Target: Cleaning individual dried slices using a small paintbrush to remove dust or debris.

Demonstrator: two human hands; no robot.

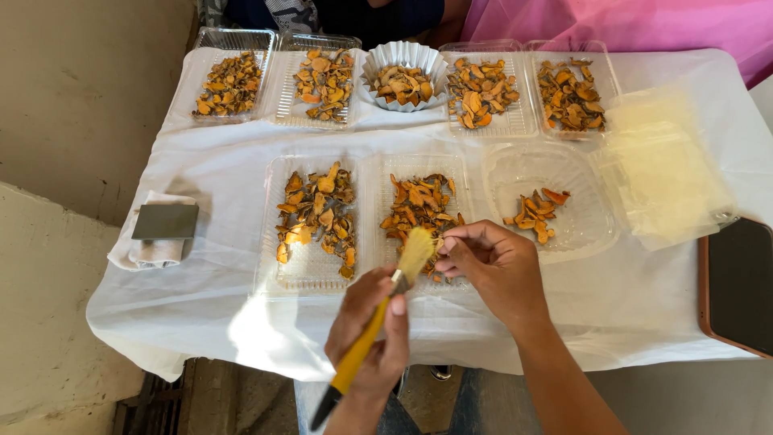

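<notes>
White-clothed bench (241,314) — clear plastic trays of orange dried slices (423,209). Left hand (372,330) closed round yellow-handled brush (378,318), long axis from 7 to 1 o'clock. Right hand (495,270) at 3 o'clock, nearer — fingertips pinched on a small slice against the bristles.

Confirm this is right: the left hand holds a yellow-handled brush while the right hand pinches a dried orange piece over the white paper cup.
Not quite. In the head view the right hand pinches the small piece over a clear plastic tray, not the paper cup. The left hand does hold the yellow-handled brush.
</notes>
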